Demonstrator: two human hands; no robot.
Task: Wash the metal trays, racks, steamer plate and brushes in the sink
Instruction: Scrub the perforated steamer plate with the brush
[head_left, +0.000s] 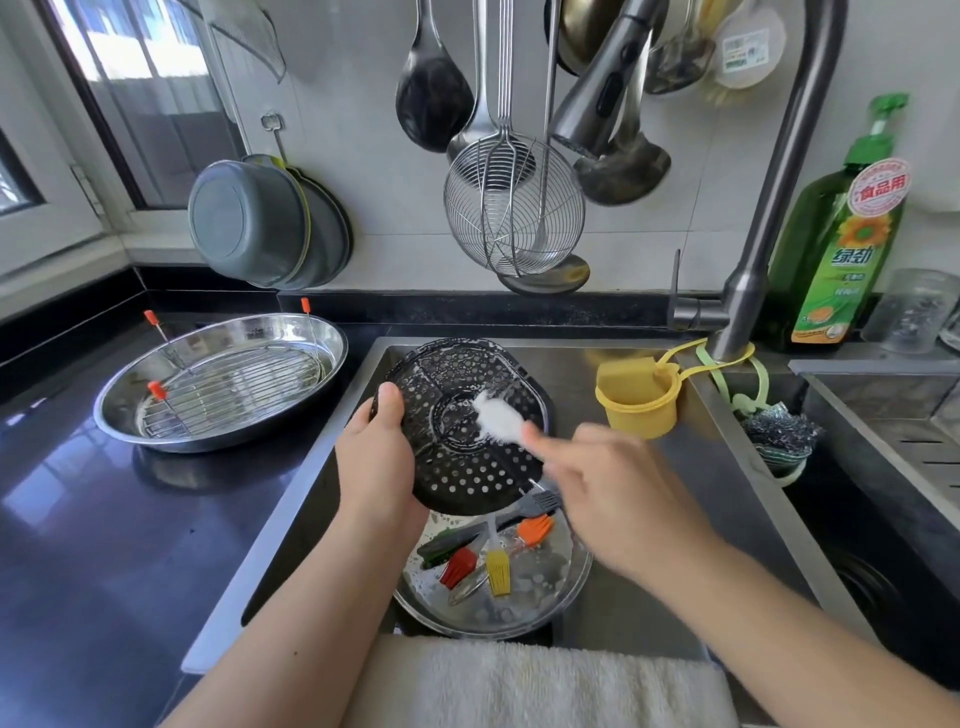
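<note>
Left hand grasps the black perforated round steamer plate tilted over the steel sink; right hand pinches a white scrub brush on it. Soapy plate may slip onto the silicone brushes below.

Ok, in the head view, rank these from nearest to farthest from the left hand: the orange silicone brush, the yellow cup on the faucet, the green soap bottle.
From the left hand:
1. Orange silicone brush, below right, in the sink tray.
2. Yellow cup, right, at the sink's back edge.
3. Green soap bottle, far right, on the counter behind the faucet.
</note>
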